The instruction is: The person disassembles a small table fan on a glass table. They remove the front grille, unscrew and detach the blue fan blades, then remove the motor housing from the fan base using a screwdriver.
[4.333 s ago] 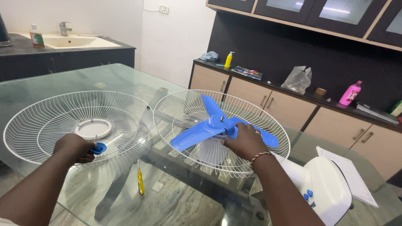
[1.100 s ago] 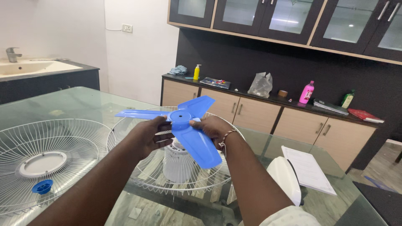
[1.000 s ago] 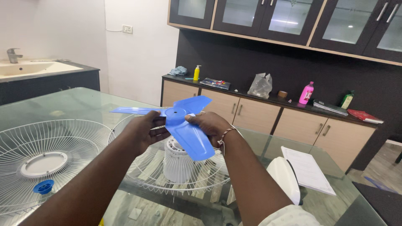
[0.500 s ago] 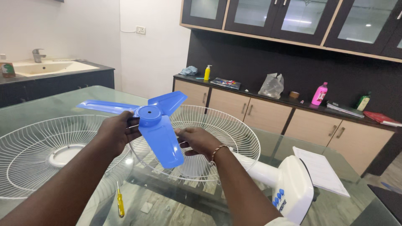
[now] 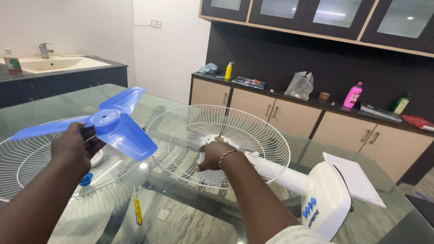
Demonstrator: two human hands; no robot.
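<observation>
1. While a person's left hand (image 5: 72, 147) grips the blue fan blade (image 5: 106, 124) by its hub, fingers clenched around it, the blade hangs in the air above the loose wire guard (image 5: 27, 167) at the left of the glass table (image 5: 194, 221).
2. Reaching into the second wire guard (image 5: 253, 135), the right hand (image 5: 212, 156) rests on the white motor housing at its centre; its fingers curl over the housing, though the pictures do not show whether they grasp it.
3. A small blue cap (image 5: 86, 180) lies inside the left guard, under the left hand, and a yellow-handled screwdriver (image 5: 137, 210) lies on the glass just beside that guard.
4. At the right, the white fan base (image 5: 327, 201) carries blue buttons and a blue printed label, with a white paper sheet (image 5: 355, 178) beside it.
5. On the far counter stand a yellow bottle (image 5: 228, 71), a clear plastic bag (image 5: 300, 85), a pink bottle (image 5: 353, 95) and a green bottle (image 5: 400, 104).
</observation>
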